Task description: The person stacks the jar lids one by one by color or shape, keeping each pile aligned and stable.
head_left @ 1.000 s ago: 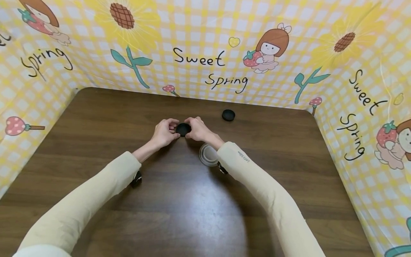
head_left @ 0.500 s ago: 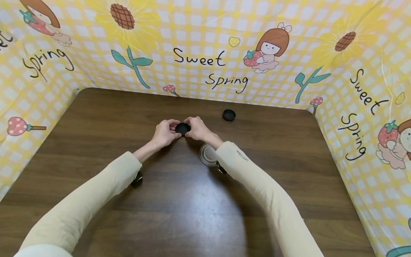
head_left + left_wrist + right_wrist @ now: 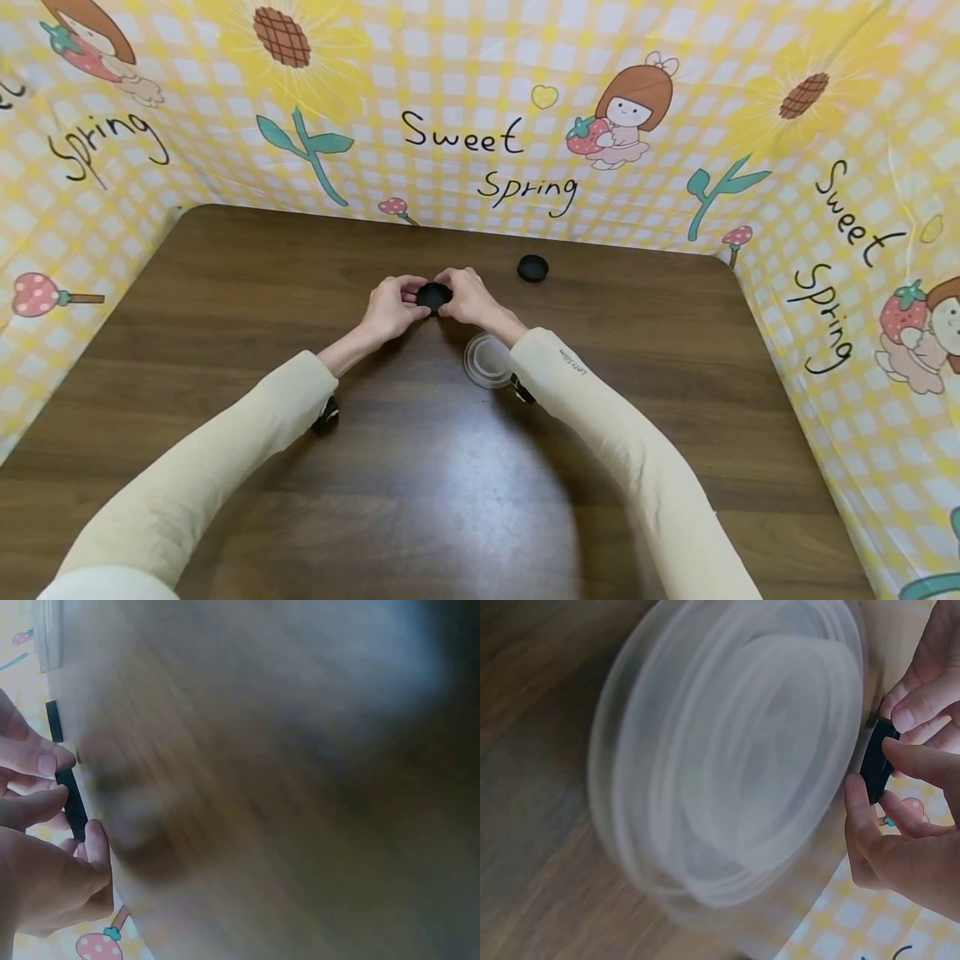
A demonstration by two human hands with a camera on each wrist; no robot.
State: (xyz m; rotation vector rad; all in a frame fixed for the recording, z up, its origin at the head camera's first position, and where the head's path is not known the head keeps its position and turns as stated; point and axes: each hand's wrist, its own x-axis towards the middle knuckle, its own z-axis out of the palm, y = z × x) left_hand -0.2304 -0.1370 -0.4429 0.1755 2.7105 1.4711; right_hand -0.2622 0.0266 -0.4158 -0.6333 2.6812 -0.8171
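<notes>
A round black lid-like disc [image 3: 432,298] is held between both hands near the back of the wooden table. My left hand [image 3: 390,307] grips its left side with thumb and fingers. On the opposite side, my right hand [image 3: 468,297] pinches the rim. Seen edge-on in the left wrist view, the disc [image 3: 73,804] looks thin and flat-sided, close over the tabletop. The right wrist view has the right hand [image 3: 907,847] below and the left hand [image 3: 930,697] above it. A second round black piece with a raised rim [image 3: 532,268] lies behind and to the right.
A clear round plastic container [image 3: 489,362] stands on the table [image 3: 405,467] beside my right sleeve, and fills much of the right wrist view. A yellow checked cloth [image 3: 465,83] with printed figures surrounds the table's back and sides.
Both hands and the black disc have shifted slightly right and away from me. The second black piece and the clear container have stayed put.
</notes>
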